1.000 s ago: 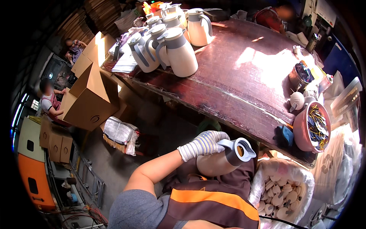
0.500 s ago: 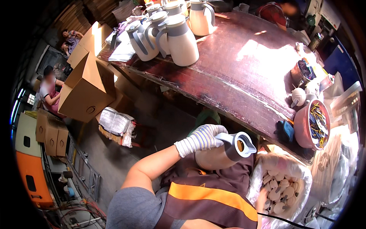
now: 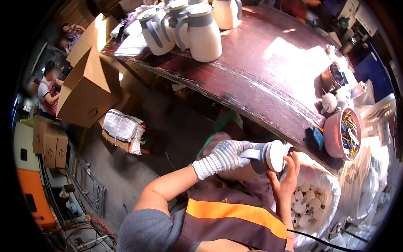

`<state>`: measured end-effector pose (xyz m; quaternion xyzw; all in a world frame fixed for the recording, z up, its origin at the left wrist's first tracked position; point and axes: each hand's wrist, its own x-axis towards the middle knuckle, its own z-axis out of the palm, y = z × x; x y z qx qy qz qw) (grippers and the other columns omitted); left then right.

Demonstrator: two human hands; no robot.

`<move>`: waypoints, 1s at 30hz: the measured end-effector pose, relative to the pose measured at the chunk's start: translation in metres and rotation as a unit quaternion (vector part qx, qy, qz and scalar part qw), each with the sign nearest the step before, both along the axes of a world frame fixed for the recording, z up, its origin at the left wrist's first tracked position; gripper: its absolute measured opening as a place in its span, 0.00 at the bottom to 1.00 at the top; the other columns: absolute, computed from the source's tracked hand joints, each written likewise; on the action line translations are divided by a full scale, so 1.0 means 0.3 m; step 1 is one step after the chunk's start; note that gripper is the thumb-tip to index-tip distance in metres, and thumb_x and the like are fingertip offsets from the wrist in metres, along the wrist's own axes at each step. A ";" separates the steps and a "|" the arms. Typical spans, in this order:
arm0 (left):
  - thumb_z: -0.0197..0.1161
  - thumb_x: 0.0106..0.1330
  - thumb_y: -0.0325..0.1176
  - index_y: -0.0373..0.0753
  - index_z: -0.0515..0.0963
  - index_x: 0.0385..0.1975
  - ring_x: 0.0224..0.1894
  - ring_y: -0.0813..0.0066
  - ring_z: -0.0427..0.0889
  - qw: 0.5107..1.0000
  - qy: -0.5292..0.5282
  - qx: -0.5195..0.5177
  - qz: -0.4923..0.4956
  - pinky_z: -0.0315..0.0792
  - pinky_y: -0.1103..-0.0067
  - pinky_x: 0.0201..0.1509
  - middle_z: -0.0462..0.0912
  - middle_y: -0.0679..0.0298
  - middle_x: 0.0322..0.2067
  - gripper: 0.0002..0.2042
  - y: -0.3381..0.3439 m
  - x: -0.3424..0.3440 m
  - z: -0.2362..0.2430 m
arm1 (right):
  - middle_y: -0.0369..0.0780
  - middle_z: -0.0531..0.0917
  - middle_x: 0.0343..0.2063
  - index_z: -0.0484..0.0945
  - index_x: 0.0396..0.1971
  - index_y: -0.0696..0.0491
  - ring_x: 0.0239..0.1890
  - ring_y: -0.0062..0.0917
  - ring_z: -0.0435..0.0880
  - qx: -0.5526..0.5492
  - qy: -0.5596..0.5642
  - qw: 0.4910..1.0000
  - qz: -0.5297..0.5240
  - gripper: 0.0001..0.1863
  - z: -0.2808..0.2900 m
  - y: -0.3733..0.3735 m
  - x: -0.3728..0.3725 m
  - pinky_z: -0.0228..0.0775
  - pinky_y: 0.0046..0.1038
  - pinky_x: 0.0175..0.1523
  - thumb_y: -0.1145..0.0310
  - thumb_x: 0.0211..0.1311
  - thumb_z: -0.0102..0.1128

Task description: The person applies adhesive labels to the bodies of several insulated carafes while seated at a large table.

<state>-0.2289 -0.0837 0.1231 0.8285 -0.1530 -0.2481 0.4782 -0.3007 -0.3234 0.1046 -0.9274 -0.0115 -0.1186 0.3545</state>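
A cream vacuum jug with a grey collar lies tilted across my lap, its mouth facing right. My left hand, in a striped knit glove, is closed round its grey handle. A round white lid covers the jug's mouth, where half a second ago the opening showed. My bare right hand grips the lid's edge with thumb and fingers. Below that hand, several more white lids fill a plastic-lined bin at my right.
Several similar jugs stand at the far left of the dark red table. A pink tub of small parts sits at its right end. Cardboard boxes, a cloth-covered stool and co-workers are to the left.
My right hand has come up from the bin of lids with a lid and set it at the jug's mouth. The left hand keeps hold of the handle. The view has shifted slightly.
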 end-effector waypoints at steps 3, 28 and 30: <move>0.66 0.54 0.31 0.37 0.76 0.48 0.38 0.67 0.84 0.998 0.048 -0.032 0.003 0.75 0.76 0.43 0.83 0.54 0.36 0.20 0.002 0.002 -0.010 | 0.50 0.64 0.63 0.71 0.49 0.51 0.64 0.49 0.63 -0.205 -0.074 0.974 0.067 0.35 0.114 -0.024 0.037 0.53 0.48 0.65 0.56 0.40 0.76; 0.69 0.56 0.34 0.38 0.80 0.37 0.38 0.74 0.81 0.993 0.071 -0.093 -0.026 0.75 0.76 0.44 0.84 0.61 0.34 0.12 -0.158 0.208 -0.248 | 0.43 0.74 0.48 0.75 0.52 0.45 0.49 0.38 0.75 -0.086 -0.116 0.867 0.476 0.32 0.104 0.047 0.193 0.64 0.40 0.53 0.44 0.46 0.63; 0.70 0.52 0.40 0.39 0.80 0.37 0.37 0.65 0.83 1.000 0.001 0.010 -0.024 0.75 0.74 0.43 0.84 0.58 0.35 0.15 -0.088 0.209 -0.186 | 0.45 0.75 0.49 0.73 0.53 0.47 0.50 0.40 0.75 -0.087 -0.080 0.917 0.381 0.33 0.054 0.018 0.198 0.64 0.41 0.55 0.44 0.48 0.62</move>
